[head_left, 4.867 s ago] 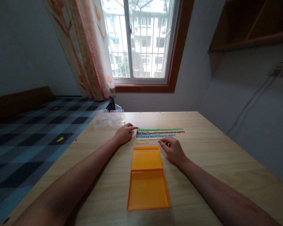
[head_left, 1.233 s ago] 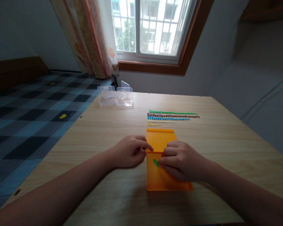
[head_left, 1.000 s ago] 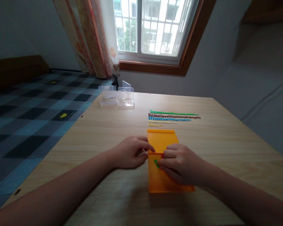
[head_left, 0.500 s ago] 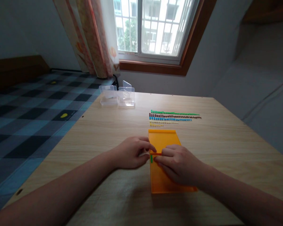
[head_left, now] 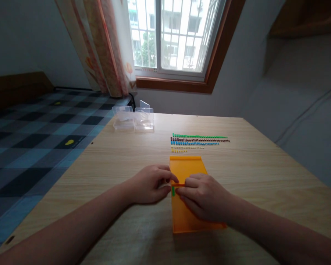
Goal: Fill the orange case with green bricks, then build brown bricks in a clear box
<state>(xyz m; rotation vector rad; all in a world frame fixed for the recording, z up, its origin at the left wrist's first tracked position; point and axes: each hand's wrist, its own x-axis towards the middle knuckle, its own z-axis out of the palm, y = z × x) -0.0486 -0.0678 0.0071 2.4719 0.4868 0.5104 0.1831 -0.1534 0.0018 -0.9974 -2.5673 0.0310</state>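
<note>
An orange two-part tray [head_left: 186,167] lies on the wooden table [head_left: 121,158] in front of me. My left hand [head_left: 150,183] rests curled against the tray's left edge, fingertips on its middle divider. My right hand [head_left: 202,197] lies over the near compartment, its fingertips pressing a small green piece [head_left: 173,191] against the tray's left wall. Beyond the tray lie rows of small pieces [head_left: 198,140]: green, dark brown, blue and yellow.
Two clear plastic boxes [head_left: 132,118] stand at the table's far left. A bed with a dark checked cover [head_left: 35,143] lies left of the table. A window with a patterned curtain [head_left: 105,44] is behind, and a grey wall runs along the right.
Both hands came back from the rows of pieces to the tray. Over the last second my right hand slid the green piece left, from the compartment's middle to its left wall.
</note>
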